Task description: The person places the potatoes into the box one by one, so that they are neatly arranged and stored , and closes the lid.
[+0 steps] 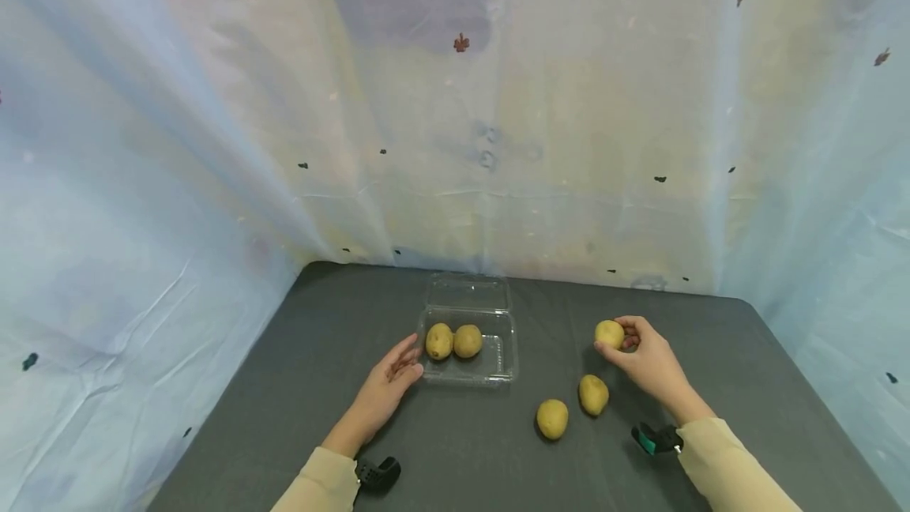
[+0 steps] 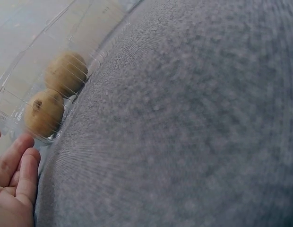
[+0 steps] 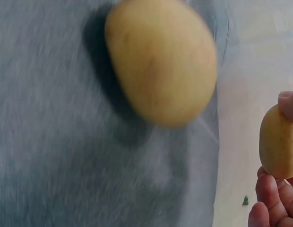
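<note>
My right hand (image 1: 650, 362) pinches a yellow potato (image 1: 609, 335) between thumb and fingers, above the right side of the table. In the right wrist view that potato (image 3: 278, 144) shows small dark specks. Two more potatoes lie on the cloth, one potato (image 1: 593, 395) just below the right hand and another potato (image 1: 551, 419) to its left. Two potatoes (image 1: 439, 341) sit side by side in the left part of a clear plastic clamshell box (image 1: 501, 376), its lid (image 1: 469, 292) tipped back. My left hand (image 1: 384, 389) is at the box's left side, fingers loosely extended.
A dark grey cloth (image 1: 455, 457) covers the table. Pale curtains (image 1: 483, 117) with leaf prints hang behind it and at both sides. Each wrist wears a black band, the right one (image 1: 657, 439) with a green patch.
</note>
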